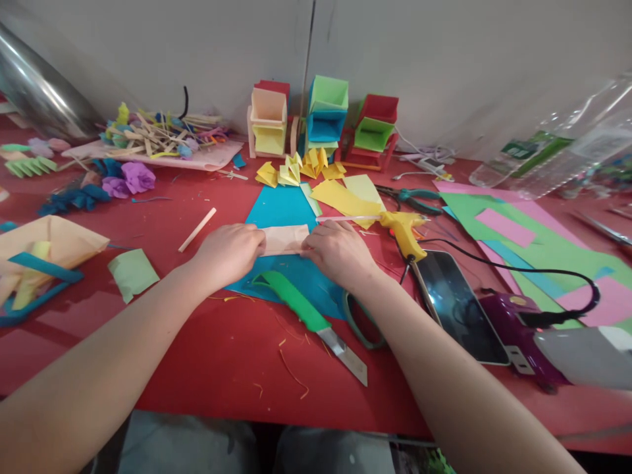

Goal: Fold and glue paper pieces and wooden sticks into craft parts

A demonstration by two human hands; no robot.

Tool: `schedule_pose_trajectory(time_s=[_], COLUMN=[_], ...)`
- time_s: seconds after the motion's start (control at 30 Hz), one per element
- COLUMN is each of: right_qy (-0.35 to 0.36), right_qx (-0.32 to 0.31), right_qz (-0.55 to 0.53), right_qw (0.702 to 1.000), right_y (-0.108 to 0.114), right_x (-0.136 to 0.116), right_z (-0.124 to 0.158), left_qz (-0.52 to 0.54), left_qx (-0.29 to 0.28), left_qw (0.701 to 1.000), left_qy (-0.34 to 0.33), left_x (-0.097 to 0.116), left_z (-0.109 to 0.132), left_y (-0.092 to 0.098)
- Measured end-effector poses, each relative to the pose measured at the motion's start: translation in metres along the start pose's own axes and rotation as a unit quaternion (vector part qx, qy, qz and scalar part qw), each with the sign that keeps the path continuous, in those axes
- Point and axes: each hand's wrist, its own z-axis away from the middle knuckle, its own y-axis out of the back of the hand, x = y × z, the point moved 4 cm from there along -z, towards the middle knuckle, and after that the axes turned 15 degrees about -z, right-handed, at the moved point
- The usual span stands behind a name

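Gripped by both ends over a red table (217,375): a pale peach paper (285,240), stretched level between two bare hands, with a blue sheet (276,205) below. Closed on its left end, fingers curled inward: the left hand (230,250). Closed on its right end, fingers bent over the edge: the right hand (340,250). Impossible to tell from this angle: whether resting on the blue sheet or held just clear of it.

Among the scarce lettering, at upper right: a green label (543,155) on a clear plastic bottle (592,138), with pale marks too blurred to read. Lower down, on a purple power block (526,329) with white socket faces: a small round yellowish mark, equally illegible. Between bottle and hands: a phone (459,303), screen dark and reflective, and a yellow glue gun (402,230), clear stick pointing toward the right hand.

Laid across the near edge of the blue sheet: a green-handled knife (301,306), blade toward the lower right. Partly behind the right forearm: scissors (363,329). Along the wall: stacked paper boxes (326,122) in green and blue, near folded yellow papers (291,170).
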Motion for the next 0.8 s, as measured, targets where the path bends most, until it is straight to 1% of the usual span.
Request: schedule_pose_trajectory(time_s=[0.13,0.2,0.3,0.37,0.5,0.7,0.8], right_qy=[0.000,0.010,0.021,0.024,0.024,0.001,-0.021], right_qx=[0.004,0.011,0.016,0.019,0.020,0.009,-0.006], right_qz=[0.012,0.019,0.030,0.034,0.036,0.026,-0.007], right_qw=[1.000,1.000,0.999,0.999,0.999,1.000,1.000], right_y=[-0.001,-0.001,-0.003,-0.004,-0.004,-0.003,-0.001], right_x=[-0.001,-0.002,-0.004,-0.004,-0.006,-0.008,-0.006], right_z=[0.000,0.000,0.000,0.000,0.000,0.000,0.002], left_qz=[0.047,0.080,0.135,0.155,0.161,0.151,0.126], left_qx=[-0.002,0.012,0.043,0.056,0.050,0.047,0.047], left_qw=[0.999,0.997,0.988,0.983,0.980,0.984,0.987], left_qy=[0.009,-0.012,-0.063,-0.083,-0.102,-0.082,-0.086], left_x=[-0.006,-0.010,-0.016,-0.019,-0.019,-0.015,-0.012], left_z=[0.000,-0.002,-0.005,-0.007,-0.008,-0.008,-0.006], left_y=[-0.002,-0.004,-0.009,-0.011,-0.014,-0.011,-0.010])
